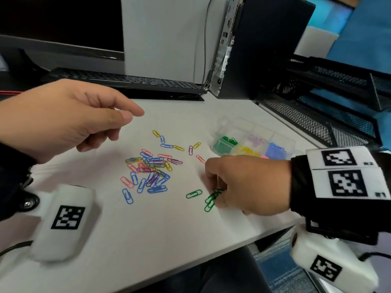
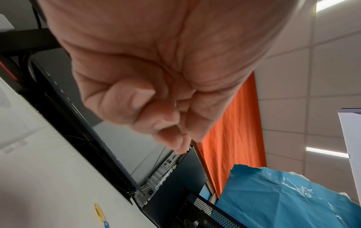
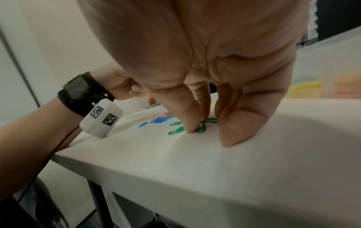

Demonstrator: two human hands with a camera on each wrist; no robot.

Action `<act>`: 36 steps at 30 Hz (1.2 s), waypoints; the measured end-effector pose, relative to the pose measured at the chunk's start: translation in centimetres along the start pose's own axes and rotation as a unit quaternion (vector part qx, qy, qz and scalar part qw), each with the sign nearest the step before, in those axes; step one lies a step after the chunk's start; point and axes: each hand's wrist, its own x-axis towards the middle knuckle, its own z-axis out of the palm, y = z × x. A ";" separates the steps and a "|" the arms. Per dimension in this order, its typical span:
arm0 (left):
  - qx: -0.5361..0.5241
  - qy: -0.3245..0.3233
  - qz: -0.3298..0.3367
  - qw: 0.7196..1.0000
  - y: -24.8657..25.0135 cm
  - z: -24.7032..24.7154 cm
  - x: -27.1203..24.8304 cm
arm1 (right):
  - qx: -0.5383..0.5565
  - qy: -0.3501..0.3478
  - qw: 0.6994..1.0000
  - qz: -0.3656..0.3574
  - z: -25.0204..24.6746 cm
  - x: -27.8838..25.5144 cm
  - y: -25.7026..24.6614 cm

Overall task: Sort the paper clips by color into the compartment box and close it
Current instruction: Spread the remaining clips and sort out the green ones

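Observation:
A mixed pile of colored paper clips lies mid-table, with strays beyond it. The clear compartment box stands open at the right and holds green, yellow, purple and blue clips. My right hand is down on the table, its fingertips and thumb pinching at a few green clips; the right wrist view shows those green clips between finger and thumb of the right hand. One more green clip lies just left. My left hand hovers above the table's left side, loosely curled and holding nothing.
A keyboard and a dark monitor stand behind the pile. A computer tower and black mesh trays crowd the back right, just behind the box. The table's front edge runs close under my right wrist.

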 end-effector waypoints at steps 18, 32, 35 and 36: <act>0.122 -0.085 -0.017 0.989 2.7 2.5 -1.0 | -0.018 -0.003 1.000 0.001 -0.4 0.3 -0.4; 0.521 -0.263 -0.051 0.811 6.0 13.2 -1.6 | -0.024 -0.005 0.998 -0.062 -0.5 -0.7 1.6; 0.513 -0.262 -0.064 0.815 6.0 13.7 -1.2 | -0.025 0.004 0.996 -0.080 -0.4 -0.7 1.9; 0.510 -0.261 -0.070 0.817 6.1 13.9 -1.1 | -0.027 0.008 0.996 -0.090 -0.4 -0.7 2.0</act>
